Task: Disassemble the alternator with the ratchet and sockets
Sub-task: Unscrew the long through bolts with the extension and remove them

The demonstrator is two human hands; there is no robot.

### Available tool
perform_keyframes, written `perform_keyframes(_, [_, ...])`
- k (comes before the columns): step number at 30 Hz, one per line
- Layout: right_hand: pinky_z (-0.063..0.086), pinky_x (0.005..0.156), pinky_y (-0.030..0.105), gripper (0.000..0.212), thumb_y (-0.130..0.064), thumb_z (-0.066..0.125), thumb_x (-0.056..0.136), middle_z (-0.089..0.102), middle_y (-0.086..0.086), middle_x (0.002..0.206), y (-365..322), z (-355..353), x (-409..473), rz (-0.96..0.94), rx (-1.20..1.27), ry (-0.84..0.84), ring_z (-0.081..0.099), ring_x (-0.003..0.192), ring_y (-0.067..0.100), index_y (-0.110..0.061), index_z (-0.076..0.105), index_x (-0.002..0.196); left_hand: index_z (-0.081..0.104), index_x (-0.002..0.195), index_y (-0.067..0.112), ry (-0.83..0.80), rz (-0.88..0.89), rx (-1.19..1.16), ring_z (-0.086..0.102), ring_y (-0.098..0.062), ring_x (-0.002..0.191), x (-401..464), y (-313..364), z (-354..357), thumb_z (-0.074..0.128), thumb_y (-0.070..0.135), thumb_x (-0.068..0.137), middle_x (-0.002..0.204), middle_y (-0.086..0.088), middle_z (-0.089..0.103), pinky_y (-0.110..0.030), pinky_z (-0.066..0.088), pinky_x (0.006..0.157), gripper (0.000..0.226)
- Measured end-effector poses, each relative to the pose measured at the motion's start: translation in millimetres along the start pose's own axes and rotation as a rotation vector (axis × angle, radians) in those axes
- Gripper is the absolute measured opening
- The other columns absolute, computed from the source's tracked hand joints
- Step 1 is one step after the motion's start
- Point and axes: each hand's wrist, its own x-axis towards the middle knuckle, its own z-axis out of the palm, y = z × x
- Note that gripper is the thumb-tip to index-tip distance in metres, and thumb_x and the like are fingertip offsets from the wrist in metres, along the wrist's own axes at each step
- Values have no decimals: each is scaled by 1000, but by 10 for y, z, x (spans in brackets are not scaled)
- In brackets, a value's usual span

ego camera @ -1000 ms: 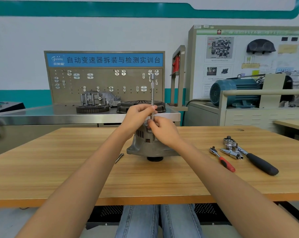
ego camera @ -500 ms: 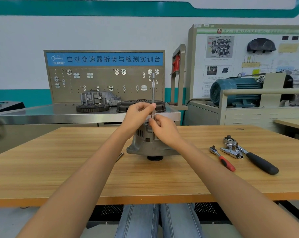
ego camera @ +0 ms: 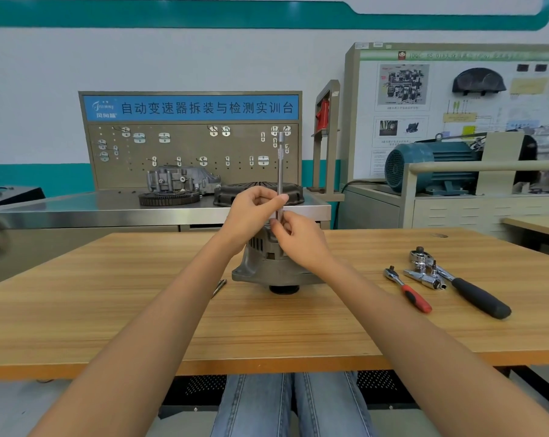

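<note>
At frame centre, the left hand [ego camera: 251,212] and right hand [ego camera: 298,236] both pinch an upright extension bar [ego camera: 280,171] atop the alternator [ego camera: 267,263]. It probably turns best kept vertical and seated squarely on the fastener.

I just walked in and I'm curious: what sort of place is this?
Most likely a car-repair training workshop. A person works on an alternator at a wooden table, ratchets lie beside it, and a tool pegboard and a teaching display board stand behind.
</note>
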Motion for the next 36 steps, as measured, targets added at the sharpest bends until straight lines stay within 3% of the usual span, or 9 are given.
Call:
perform_keyframes(3, [41, 58, 34, 29, -34, 43, 97, 52, -3, 62, 6, 2, 15, 4, 0, -7, 49, 58, 13, -12, 56, 84, 65, 89, 25, -26, 3, -2, 61, 2, 82, -8, 13, -3, 65, 24, 90, 85, 9, 66, -13, 44, 74, 1])
perform_keyframes(7, [38, 54, 30, 28, -33, 44, 97, 51, -4, 60, 2, 10, 13, 6, -1, -7, 48, 56, 12, -13, 56, 83, 69, 93, 28, -79, 15, -3, 63, -1, 96, -18, 23, -29, 60, 17, 92, 96, 10, 70, -21, 46, 91, 14])
perform_keyframes(11, [34, 54, 29, 28, -34, 46, 96, 47, -7, 58, -4, 9, 3, 7, -7, 11, 45, 55, 10, -21, 48, 71, 68, 88, 23, -42, 17, -19, 62, 7, 72, -12, 14, -33, 67, 18, 88, 79, 9, 67, -7, 45, 66, 4])
perform_keyframes(15, [35, 56, 30, 29, -36, 46, 96, 48, -6, 58, -3, 15, 7, 13, -21, 16, 45, 55, 10, -19, 49, 72, 59, 80, 19, 11, -5, -30, 54, 5, 57, 1, 7, -3, 72, 18, 84, 72, 4, 59, -9, 42, 52, 14])
perform_keyframes(18, [38, 58, 32, 28, -34, 45, 97, 50, -6, 59, -1, 16, 14, 10, -29, 5, 47, 57, 11, -20, 49, 74, 59, 81, 19, 2, 1, -36, 56, 4, 61, -9, 18, -5, 71, 21, 86, 74, 4, 60, -10, 43, 55, 13])
perform_keyframes(24, [36, 56, 29, 26, -34, 43, 98, 53, -6, 62, 9, 34, 24, -4, -36, 6, 50, 58, 9, -19, 55, 81, 71, 86, 24, -71, 15, 11, 63, 5, 82, -16, 14, -50, 62, 26, 92, 85, 11, 71, -17, 45, 79, 10])
perform_keyframes(30, [41, 57, 33, 31, -38, 43, 97, 54, -4, 63, 9, 26, 10, -4, -25, 11, 51, 60, 12, -14, 58, 84, 61, 78, 17, 14, -1, -13, 54, 5, 57, 3, 7, -8, 71, 21, 85, 75, 1, 63, -8, 42, 52, 13])
perform_keyframes(36, [40, 59, 32, 28, -36, 42, 99, 54, -5, 65, -5, 13, 6, -7, -35, -4, 51, 62, 11, -16, 56, 84, 60, 77, 16, 32, -2, -2, 55, 8, 52, -3, 26, 24, 71, 22, 85, 72, 2, 63, -8, 41, 49, 15])
